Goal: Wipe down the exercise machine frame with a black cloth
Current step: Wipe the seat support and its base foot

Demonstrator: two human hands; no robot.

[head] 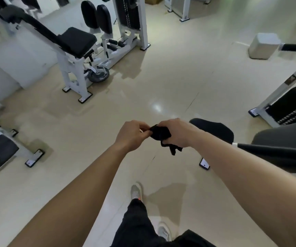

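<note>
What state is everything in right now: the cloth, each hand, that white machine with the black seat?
black cloth: bunched up, held between both hands
left hand: pinches the cloth's edge
right hand: fingers curled round the cloth
white machine: stands on the floor, untouched

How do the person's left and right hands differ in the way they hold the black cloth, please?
The left hand pinches an edge of the black cloth with its fingertips, while the right hand curls round the bunched bulk. A loose end dangles below the right hand, none below the left. Both grip the same cloth.
</note>
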